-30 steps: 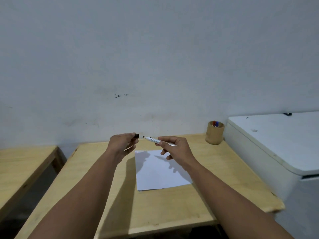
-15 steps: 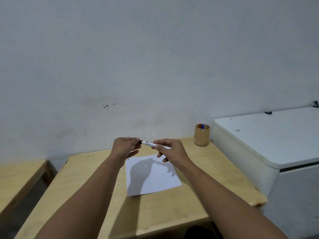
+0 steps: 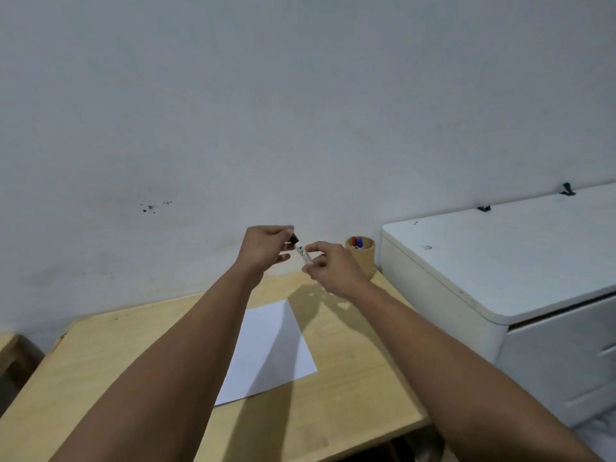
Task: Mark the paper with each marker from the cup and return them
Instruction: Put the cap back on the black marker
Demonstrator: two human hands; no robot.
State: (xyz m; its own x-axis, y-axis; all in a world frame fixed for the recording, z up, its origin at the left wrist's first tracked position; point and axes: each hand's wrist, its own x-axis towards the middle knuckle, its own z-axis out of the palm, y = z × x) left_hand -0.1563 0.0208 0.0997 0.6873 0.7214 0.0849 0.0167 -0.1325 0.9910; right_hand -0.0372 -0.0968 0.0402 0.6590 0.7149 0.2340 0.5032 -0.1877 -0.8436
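Both hands are raised above the far edge of the wooden table (image 3: 350, 388). My right hand (image 3: 333, 271) pinches the white barrel of a marker (image 3: 304, 255) that tilts up to the left. My left hand (image 3: 265, 246) grips the black cap (image 3: 294, 240) at the marker's upper end; cap and barrel meet there. A white sheet of paper (image 3: 270, 351) lies flat on the table below my arms. A round wooden cup (image 3: 361, 256) stands at the table's far right corner with a red and a blue marker (image 3: 357, 242) inside.
A white chest-like cabinet (image 3: 500, 261) stands right against the table's right side. A pale wall runs behind the table. Part of a second wooden table (image 3: 6, 345) shows at the far left, with a gap between them.
The black cap has come onto the marker's tip. Both hands rose and shifted towards the cup, and the marker tilted more upright. The view moved left and up.
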